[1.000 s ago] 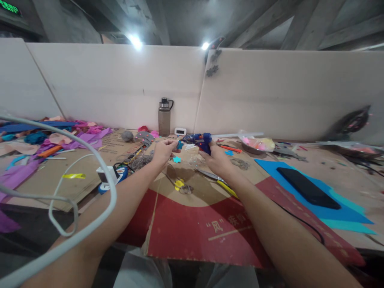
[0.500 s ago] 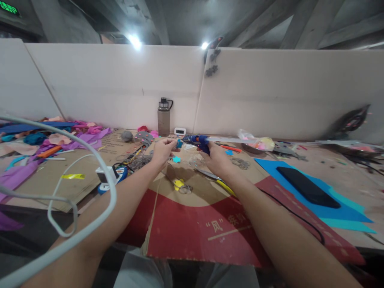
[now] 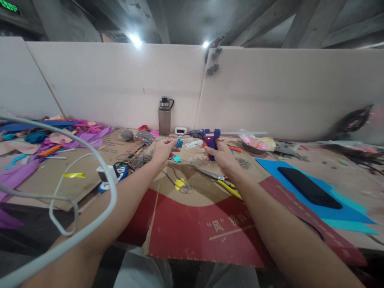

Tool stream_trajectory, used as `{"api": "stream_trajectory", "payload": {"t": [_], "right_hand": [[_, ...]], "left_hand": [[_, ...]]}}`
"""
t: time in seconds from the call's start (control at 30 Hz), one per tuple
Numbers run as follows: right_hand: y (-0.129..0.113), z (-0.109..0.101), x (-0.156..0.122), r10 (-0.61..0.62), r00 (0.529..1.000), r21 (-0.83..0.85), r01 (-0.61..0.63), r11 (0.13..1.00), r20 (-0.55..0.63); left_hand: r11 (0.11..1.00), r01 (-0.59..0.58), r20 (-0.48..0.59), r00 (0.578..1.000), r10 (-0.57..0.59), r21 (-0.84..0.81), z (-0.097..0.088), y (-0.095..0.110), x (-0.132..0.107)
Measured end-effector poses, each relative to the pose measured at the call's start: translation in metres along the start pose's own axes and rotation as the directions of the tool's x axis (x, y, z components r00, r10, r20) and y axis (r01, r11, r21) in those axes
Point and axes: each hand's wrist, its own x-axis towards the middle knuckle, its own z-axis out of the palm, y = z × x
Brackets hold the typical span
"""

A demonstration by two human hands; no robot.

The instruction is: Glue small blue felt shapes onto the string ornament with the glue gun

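Between the fingertips of my left hand (image 3: 163, 152) is a small blue flower-shaped cutout (image 3: 179, 143). My right hand (image 3: 221, 155) is wrapped round the handle of a blue glue gun (image 3: 211, 138), whose nozzle points left; a long pale glue stick (image 3: 244, 133) sticks out of its back. Below my left hand lies a light blue flower cutout (image 3: 177, 159). A yellow flower cutout (image 3: 179, 184) with string beside it rests on the cardboard (image 3: 198, 196). Yellow-handled scissors (image 3: 229, 188) lie under my right forearm.
A bottle (image 3: 165, 118) stands against the white partition (image 3: 120, 80). At right a black phone (image 3: 309, 187) lies on blue sheets (image 3: 354, 212). Purple scraps (image 3: 99, 136) are heaped at left. A pale cable (image 3: 112, 192) loops across the near left. A bowl (image 3: 258, 146) stands behind my right hand.
My right hand has drawn the glue gun to the right and tilted it, away from the blue flower cutout. My left hand has stayed nearly still with the cutout.
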Motion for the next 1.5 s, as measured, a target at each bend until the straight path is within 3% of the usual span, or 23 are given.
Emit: {"api": "stream_trajectory", "payload": {"t": [0.37, 0.53, 0.63, 0.73, 0.9, 1.03, 1.17, 1.23, 1.3, 1.4, 1.5], "right_hand": [[0.000, 0.001, -0.001, 0.018, 0.999, 0.057, -0.021, 0.998, 0.050], [0.002, 0.001, 0.000, 0.096, 0.992, 0.148, -0.107, 0.983, 0.078], [0.012, -0.001, 0.005, 0.219, 0.976, 0.008, -0.219, 0.976, -0.005], [0.026, -0.007, 0.011, 0.303, 0.950, -0.116, -0.311, 0.943, -0.075], [0.043, -0.018, 0.015, 0.361, 0.921, -0.321, -0.389, 0.863, -0.144], [0.039, -0.025, 0.015, 0.254, 0.931, -0.489, -0.355, 0.797, -0.263], [0.022, -0.013, 0.010, -0.043, 0.970, -0.586, -0.110, 0.802, -0.241], [0.012, 0.002, 0.005, -0.044, 0.981, -0.366, -0.028, 0.930, -0.187], [0.003, 0.020, -0.003, 0.040, 0.994, 0.016, -0.039, 0.999, -0.106], [-0.010, 0.038, -0.015, 0.101, 0.986, 0.470, -0.152, 0.869, 0.132], [-0.016, 0.043, -0.023, 0.136, 0.962, 0.581, -0.254, 0.773, 0.238]], "left_hand": [[1.000, 0.001, 0.000, 1.000, -0.001, -0.008, 0.000, 0.001, 0.000], [0.999, -0.033, 0.008, 0.999, 0.033, 0.021, -0.001, -0.002, 0.001], [0.972, -0.185, 0.011, 0.983, 0.185, 0.143, -0.001, -0.003, 0.001], [0.874, -0.368, 0.042, 0.926, 0.375, 0.318, -0.001, -0.002, -0.001], [0.731, -0.500, 0.100, 0.850, 0.518, 0.465, 0.004, 0.003, -0.009], [0.689, -0.525, 0.160, 0.837, 0.523, 0.500, 0.008, 0.002, -0.013], [0.626, -0.625, 0.220, 0.768, 0.602, 0.467, 0.010, 0.001, -0.015], [0.567, -0.664, 0.216, 0.721, 0.659, 0.487, 0.012, 0.004, -0.018], [0.510, -0.688, 0.210, 0.679, 0.704, 0.516, 0.013, 0.007, -0.022], [0.496, -0.706, 0.217, 0.660, 0.719, 0.505, 0.015, 0.011, -0.026], [0.546, -0.684, 0.220, 0.699, 0.680, 0.484, 0.016, 0.012, -0.029]]}}
